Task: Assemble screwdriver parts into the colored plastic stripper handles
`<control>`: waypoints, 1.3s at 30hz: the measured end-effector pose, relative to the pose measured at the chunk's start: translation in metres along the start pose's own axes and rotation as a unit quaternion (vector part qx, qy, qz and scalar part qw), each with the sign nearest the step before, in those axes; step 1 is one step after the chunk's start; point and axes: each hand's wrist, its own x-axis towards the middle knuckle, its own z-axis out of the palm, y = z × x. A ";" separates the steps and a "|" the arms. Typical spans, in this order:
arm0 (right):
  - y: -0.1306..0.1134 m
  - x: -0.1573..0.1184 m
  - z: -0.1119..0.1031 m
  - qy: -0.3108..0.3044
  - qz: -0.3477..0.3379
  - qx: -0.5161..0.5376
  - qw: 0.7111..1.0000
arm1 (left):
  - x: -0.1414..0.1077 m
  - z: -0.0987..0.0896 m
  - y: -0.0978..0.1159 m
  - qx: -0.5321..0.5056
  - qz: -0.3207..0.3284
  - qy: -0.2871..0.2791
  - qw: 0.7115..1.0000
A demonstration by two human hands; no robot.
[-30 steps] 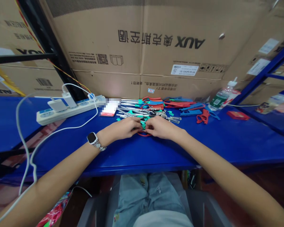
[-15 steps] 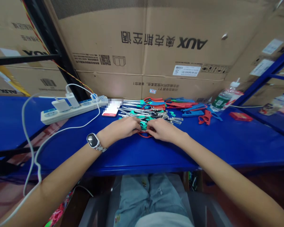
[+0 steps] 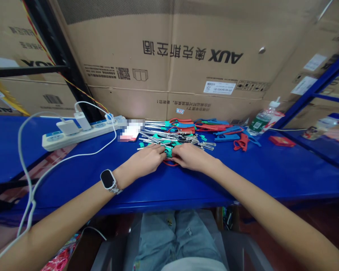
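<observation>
My left hand (image 3: 150,159) and my right hand (image 3: 192,156) meet over the near side of a pile of parts on the blue table (image 3: 164,188). Their fingertips pinch a small green plastic part (image 3: 168,151) between them; what lies under the fingers is hidden. A red curved handle piece (image 3: 170,163) shows just below the fingertips. Beyond the hands lie several thin metal tubes (image 3: 154,130) with green ends, which look like long-nosed lighter parts. Clear plastic pieces (image 3: 209,145) and a loose green piece (image 3: 203,138) lie right of the tubes.
Red handle pieces (image 3: 241,142) and blue handle pieces (image 3: 228,136) lie at the right, near a bottle (image 3: 259,122) and a red packet (image 3: 281,141). A white power strip (image 3: 51,141) with cables stands left, beside a white-and-red card (image 3: 131,131). A large cardboard box (image 3: 115,45) backs the table.
The view has shifted slightly. Both hands remain together at the green part, with only small finger movements; the pile looks the same.
</observation>
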 end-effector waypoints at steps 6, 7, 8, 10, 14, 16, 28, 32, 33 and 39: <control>0.000 -0.002 0.005 0.013 -0.015 -0.016 1.000 | 0.000 -0.001 -0.011 -0.055 0.036 -0.006 0.998; 0.001 -0.002 0.005 0.015 -0.016 -0.015 1.000 | 0.000 -0.002 -0.012 -0.057 0.038 -0.011 0.998; 0.001 -0.003 0.006 0.016 -0.015 -0.011 1.000 | 0.001 -0.002 -0.013 -0.055 0.040 -0.016 0.998; 0.001 -0.004 0.006 0.016 -0.013 0.004 1.000 | 0.002 -0.002 -0.013 -0.049 0.040 -0.021 0.998; -0.001 -0.005 0.006 0.018 -0.001 0.022 1.000 | 0.004 0.001 -0.011 -0.050 0.036 -0.006 0.998; -0.002 -0.005 0.006 0.021 0.005 0.024 0.999 | 0.004 0.001 -0.009 -0.045 0.035 0.001 0.998; 0.004 -0.004 0.004 0.023 -0.030 0.040 0.999 | 0.001 -0.001 0.000 0.041 0.024 -0.015 0.999; 0.002 -0.002 0.001 0.014 -0.028 0.018 0.999 | 0.000 0.000 -0.005 0.016 0.032 -0.009 0.999; 0.002 -0.001 0.000 0.006 -0.027 0.010 1.000 | 0.000 0.000 -0.006 0.010 0.035 -0.010 0.999; 0.005 0.005 -0.002 -0.018 -0.056 -0.031 0.998 | 0.000 -0.001 -0.009 -0.007 0.049 -0.007 0.999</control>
